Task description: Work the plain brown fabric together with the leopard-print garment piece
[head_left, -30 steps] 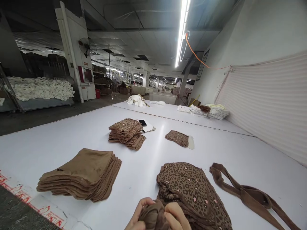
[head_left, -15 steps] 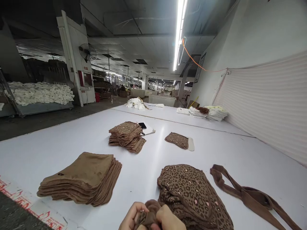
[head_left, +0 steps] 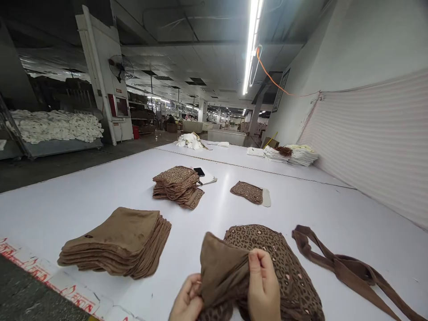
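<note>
Down at the near edge of the white table (head_left: 83, 196), both hands are closed on a plain brown fabric piece (head_left: 222, 272), lifted in front of the leopard-print pile (head_left: 287, 267). Her right hand (head_left: 264, 290) pinches its upper edge between thumb and fingers, while the left hand (head_left: 187, 303) grips the lower left side, fingers curled into the cloth. Nearby lie a stack of plain brown pieces (head_left: 123, 240) to the left and loose brown straps (head_left: 351, 272) to the right.
</note>
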### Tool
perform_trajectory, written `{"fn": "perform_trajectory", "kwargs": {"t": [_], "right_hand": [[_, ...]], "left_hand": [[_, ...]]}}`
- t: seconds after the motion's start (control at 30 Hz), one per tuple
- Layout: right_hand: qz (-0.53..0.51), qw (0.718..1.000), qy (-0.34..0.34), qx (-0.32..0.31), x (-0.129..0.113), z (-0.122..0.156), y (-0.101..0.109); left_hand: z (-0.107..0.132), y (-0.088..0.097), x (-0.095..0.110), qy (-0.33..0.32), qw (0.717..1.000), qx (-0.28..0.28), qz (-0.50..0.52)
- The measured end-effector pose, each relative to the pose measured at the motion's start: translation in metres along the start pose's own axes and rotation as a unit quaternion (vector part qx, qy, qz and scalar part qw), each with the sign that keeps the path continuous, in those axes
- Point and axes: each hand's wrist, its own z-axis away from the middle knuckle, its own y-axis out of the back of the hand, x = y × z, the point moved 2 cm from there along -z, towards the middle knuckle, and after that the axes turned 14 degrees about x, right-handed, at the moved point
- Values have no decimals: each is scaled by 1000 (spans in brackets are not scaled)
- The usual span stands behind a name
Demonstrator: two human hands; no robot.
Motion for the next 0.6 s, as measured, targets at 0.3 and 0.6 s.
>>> {"fn": "perform_trajectory", "kwargs": {"t": [0.3,0.6], "right_hand": [[95,959,258,71,4,14,-9],[107,877,466,-47,2,18,-20]], "left_hand": [[-5,-18,36,-84,992,91,-23],[-12,-13,27,-223,956,79,-175]]}}
